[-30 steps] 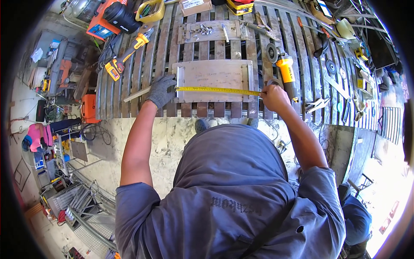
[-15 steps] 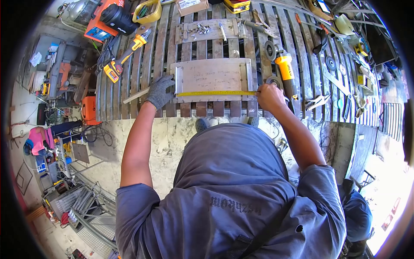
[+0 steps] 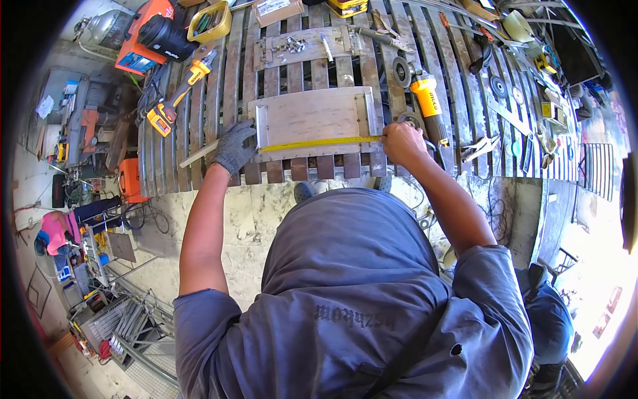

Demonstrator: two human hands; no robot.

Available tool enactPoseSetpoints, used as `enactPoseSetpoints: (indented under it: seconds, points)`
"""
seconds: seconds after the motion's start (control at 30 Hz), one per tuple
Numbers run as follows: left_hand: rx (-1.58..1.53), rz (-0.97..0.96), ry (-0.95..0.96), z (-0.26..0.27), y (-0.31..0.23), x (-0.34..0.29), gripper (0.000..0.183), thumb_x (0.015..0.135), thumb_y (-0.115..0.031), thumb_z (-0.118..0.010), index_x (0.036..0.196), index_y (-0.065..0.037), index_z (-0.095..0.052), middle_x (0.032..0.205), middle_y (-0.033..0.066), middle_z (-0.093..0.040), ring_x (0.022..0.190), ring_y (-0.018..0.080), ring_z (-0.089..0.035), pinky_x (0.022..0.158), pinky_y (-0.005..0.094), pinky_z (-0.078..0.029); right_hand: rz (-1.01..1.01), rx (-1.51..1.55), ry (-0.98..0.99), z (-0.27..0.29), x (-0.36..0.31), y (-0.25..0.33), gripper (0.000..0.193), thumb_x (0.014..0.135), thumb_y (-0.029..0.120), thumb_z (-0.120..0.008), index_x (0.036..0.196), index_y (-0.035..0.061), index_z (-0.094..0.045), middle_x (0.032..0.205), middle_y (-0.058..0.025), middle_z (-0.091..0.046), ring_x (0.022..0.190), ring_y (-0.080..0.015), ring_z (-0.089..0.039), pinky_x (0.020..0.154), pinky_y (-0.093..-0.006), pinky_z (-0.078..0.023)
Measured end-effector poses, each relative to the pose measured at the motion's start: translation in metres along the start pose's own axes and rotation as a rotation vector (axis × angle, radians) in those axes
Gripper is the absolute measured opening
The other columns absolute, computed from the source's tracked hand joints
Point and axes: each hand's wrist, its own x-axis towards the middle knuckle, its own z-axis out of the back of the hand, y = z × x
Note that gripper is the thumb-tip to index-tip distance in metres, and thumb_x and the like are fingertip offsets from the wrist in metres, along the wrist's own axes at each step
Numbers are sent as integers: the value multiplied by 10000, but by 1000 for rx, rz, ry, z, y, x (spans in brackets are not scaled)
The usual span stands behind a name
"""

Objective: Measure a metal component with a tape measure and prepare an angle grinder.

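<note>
A flat metal plate [image 3: 312, 114] with narrow raised strips along its left and right ends lies on the slatted workbench before me. Across its near part runs the yellow blade of a tape measure [image 3: 319, 143], stretched from side to side. My left hand [image 3: 234, 147], in a grey knit glove, is closed at the plate's left edge, by the blade's left end. Bare and curled, my right hand [image 3: 403, 143] grips the tape at the right edge; its fingers hide the case. Faint handwriting marks the plate.
Right of the plate lies a yellow angle grinder [image 3: 427, 106], near loose discs and locking pliers [image 3: 481, 147]. A yellow cordless tool [image 3: 178, 100] rests at the left. Beyond the plate, another metal plate [image 3: 302, 48] carries small metal pieces. A thin strip [image 3: 199, 153] lies beside my left hand.
The whole view has shifted slightly, so the bench appears farther left and higher. Both hands keep their places at the plate's ends, and the tape stays stretched across it.
</note>
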Motion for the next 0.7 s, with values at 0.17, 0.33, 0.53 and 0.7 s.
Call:
enactPoseSetpoints:
  seconds: [0.17, 0.33, 0.53, 0.7]
  points:
    - [21, 5, 29, -3, 3, 2, 467, 692, -130, -849, 1134, -91, -703, 1415, 139, -617, 1309, 363, -547, 1117, 438, -450, 16, -14, -32, -6, 3, -4, 243, 937, 248, -647, 1017, 59, -777, 1094, -190, -741, 1129, -369, -672, 982, -606, -462]
    - [22, 18, 17, -4, 3, 2, 478, 682, -112, -855, 1135, -88, -703, 1422, 138, -613, 1307, 361, -549, 1123, 436, -447, 29, 14, -16, -10, 8, -9, 237, 926, 239, -645, 1010, 59, -774, 1094, -198, -743, 1113, -378, -684, 977, -602, -469]
    - [8, 19, 17, -3, 3, 1, 483, 685, -86, -854, 1144, -77, -705, 1429, 134, -610, 1300, 358, -554, 1119, 425, -451, 47, 14, -51, -17, 11, -13, 237, 915, 224, -635, 1007, 53, -771, 1097, -218, -741, 1083, -387, -701, 968, -584, -482]
    - [-14, 13, 19, -4, 3, 1, 492, 680, -69, -858, 1148, -73, -707, 1434, 129, -610, 1297, 360, -557, 1120, 425, -452, 34, 29, -40, -20, 15, -15, 243, 906, 188, -606, 1014, 43, -769, 1110, -231, -738, 1083, -393, -704, 972, -581, -484]
